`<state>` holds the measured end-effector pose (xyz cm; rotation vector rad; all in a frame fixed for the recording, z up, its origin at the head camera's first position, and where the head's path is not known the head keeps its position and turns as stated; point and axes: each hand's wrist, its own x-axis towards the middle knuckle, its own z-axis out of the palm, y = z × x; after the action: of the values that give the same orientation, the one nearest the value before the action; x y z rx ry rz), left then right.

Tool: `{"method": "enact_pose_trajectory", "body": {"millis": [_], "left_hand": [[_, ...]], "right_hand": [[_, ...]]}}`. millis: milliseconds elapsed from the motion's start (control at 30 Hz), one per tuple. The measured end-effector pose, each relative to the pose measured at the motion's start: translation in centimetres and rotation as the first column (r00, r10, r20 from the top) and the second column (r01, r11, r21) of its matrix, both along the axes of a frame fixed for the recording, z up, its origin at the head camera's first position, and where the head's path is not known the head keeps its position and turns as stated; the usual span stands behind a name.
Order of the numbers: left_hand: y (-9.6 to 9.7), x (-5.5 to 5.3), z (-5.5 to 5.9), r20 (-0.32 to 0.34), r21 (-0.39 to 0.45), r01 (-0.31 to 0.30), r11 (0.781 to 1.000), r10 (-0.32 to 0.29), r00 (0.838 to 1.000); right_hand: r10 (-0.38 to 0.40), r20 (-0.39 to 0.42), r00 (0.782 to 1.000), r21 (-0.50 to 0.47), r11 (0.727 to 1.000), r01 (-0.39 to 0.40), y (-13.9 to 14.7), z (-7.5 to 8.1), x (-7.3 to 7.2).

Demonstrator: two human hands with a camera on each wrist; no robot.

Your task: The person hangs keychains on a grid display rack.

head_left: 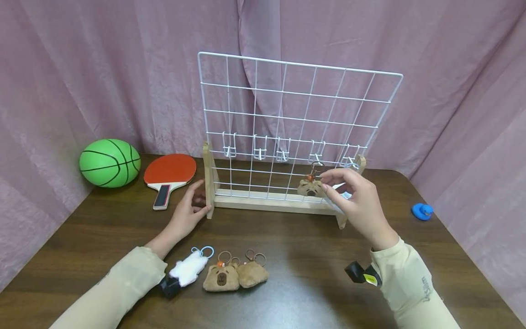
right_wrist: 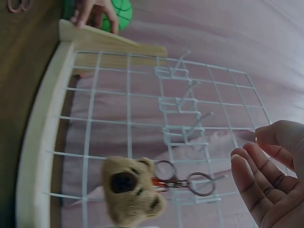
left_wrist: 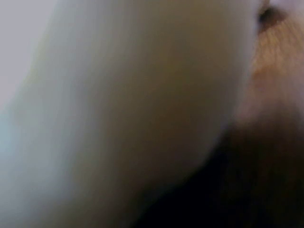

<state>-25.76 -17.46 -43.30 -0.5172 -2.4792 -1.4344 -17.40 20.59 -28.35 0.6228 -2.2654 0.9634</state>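
Observation:
A brown capybara plush keychain (head_left: 311,188) hangs by its metal ring from a hook on the white wire grid rack (head_left: 271,123). In the right wrist view its ring (right_wrist: 201,184) is round the hook, and the plush (right_wrist: 130,190) dangles below. My right hand (head_left: 356,201) is beside it, fingers bent loosely and apart from the ring in the right wrist view. A white item with a light blue ring (head_left: 350,165) is partly hidden behind that hand. With thumb and fingertips, my left hand (head_left: 186,219) touches the rack's left wooden post (head_left: 209,183). The left wrist view is blurred.
Two brown plush keychains (head_left: 221,278) and a white plush keychain (head_left: 190,268) lie in front on the table. A green ball (head_left: 109,163) and red paddle (head_left: 170,169) are at the left. A blue rubber duck (head_left: 422,211) sits far right. Several white hooks (head_left: 260,153) line the grid.

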Motion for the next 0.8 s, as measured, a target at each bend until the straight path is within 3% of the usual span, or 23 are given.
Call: {"method": "enact_pose_trajectory", "body": {"millis": [200, 400, 800], "left_hand": [[-0.3, 0.2, 0.0, 0.006, 0.000, -0.001, 1.000, 0.001, 1.000], [-0.2, 0.2, 0.1, 0.000, 0.000, 0.003, 1.000, -0.003, 1.000], [0.1, 0.0, 0.1, -0.006, 0.018, 0.014, 1.000, -0.014, 1.000]], "right_hand": [[0.032, 0.058, 0.998, -0.028, 0.999, -0.030, -0.3, -2.1, 0.2], [0.052, 0.122, 0.991, 0.008, 0.999, -0.053, -0.7, -3.9, 0.2], [0.152, 0.240, 0.959, 0.042, 0.985, -0.167, -2.3, -7.0, 0.3]]}}
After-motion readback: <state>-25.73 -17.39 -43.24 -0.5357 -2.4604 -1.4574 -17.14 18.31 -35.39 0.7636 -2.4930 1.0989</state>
